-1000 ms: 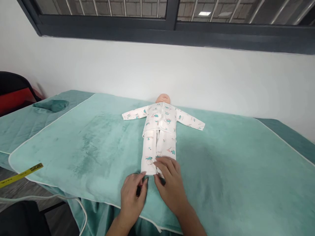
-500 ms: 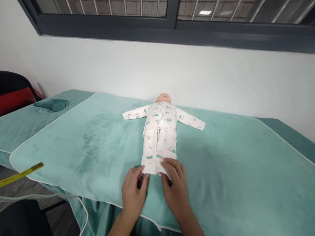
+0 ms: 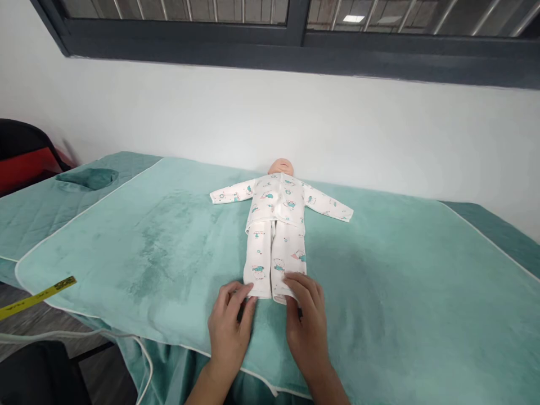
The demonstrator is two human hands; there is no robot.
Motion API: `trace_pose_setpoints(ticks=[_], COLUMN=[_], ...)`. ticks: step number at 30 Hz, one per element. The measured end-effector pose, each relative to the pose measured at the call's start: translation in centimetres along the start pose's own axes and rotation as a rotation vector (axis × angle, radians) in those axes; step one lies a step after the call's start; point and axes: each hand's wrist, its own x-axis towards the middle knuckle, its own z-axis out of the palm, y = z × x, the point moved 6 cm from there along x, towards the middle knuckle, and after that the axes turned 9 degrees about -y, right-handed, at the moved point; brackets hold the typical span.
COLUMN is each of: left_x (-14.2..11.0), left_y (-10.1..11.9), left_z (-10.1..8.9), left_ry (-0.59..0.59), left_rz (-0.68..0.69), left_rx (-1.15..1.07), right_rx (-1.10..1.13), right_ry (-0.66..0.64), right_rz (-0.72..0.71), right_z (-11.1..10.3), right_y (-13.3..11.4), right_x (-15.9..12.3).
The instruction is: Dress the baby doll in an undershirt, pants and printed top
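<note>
A baby doll lies on its back, head toward the wall, dressed in a white printed top with both sleeves spread out. White printed pants cover its legs, with the two legs side by side. My left hand pinches the hem of the pant leg on the left between thumb and fingers. At the other hem, my right hand has its thumb below and fingers on top of the cloth, closed on it. The doll's feet do not show.
A green plush cover spreads over the bed, with a face hole at the left end. A yellow strip and a white cable are at the lower left. The white wall rises behind, below a dark window frame.
My right hand has shifted slightly to the right with its pant leg, and the two legs now lie a little farther apart and straighter. My left hand has stayed nearly in place.
</note>
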Motion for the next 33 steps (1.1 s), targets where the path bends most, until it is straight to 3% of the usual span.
trace_pose_setpoints(ticks=[10, 17, 27, 33], left_x=[-0.1, 0.0, 2.8, 3.7], left_y=[-0.1, 0.4, 2.7, 3.7], left_z=[0.1, -0.3, 1.0, 1.1], left_ry=[0.028, 0.025, -0.111, -0.049], left_rz=[0.049, 0.06, 0.097, 0.188], left_rx=[0.023, -0.003, 0.03, 0.039], right_rx=[0.033, 0.025, 0.075, 0.116], right_ry=[0.11, 0.092, 0.081, 0.089], right_rz=[0.121, 0.12, 0.079, 0.083], right_z=[-0.7, -0.5, -0.7, -0.7], right_y=[0.6, 0.7, 0.3, 0.3], right_x=[-1.0, -1.2, -1.0, -1.0])
